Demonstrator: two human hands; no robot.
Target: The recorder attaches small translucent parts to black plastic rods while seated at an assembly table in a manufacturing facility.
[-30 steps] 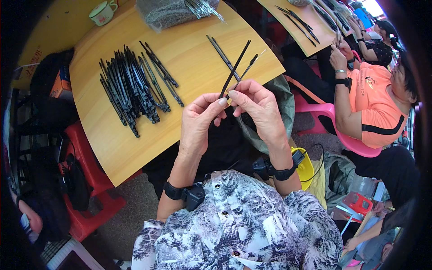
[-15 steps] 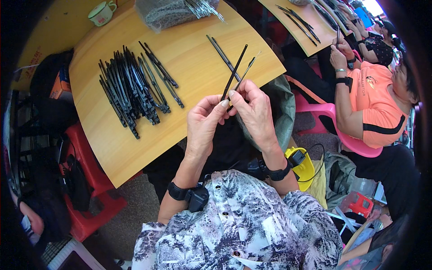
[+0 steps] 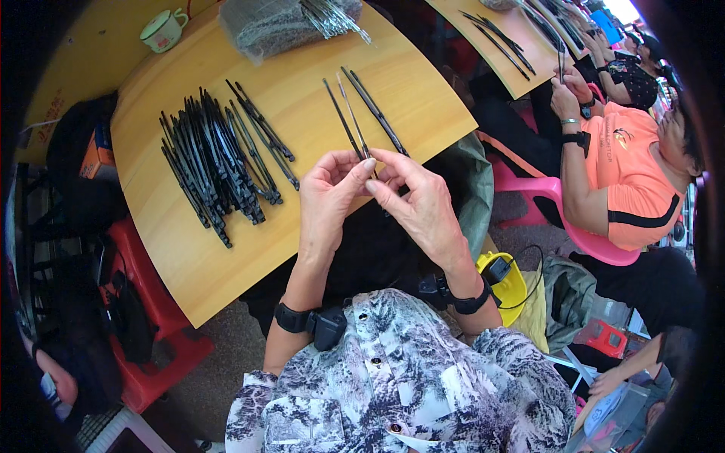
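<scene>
Left hand point(image 3: 326, 198) — pinching black strip point(image 3: 341, 113) | near table edge point(image 3: 226, 299) | open wood point(image 3: 273, 238) leftward

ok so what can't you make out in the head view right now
All in the head view:
- Gripped part of the held strips: hidden by the fingers of the left hand and right hand.
- Exact count in the pile: the pieces overlap.
- Far side of the bag: cut off by the upper edge.
- Inside of the mug: too small to tell.
</scene>
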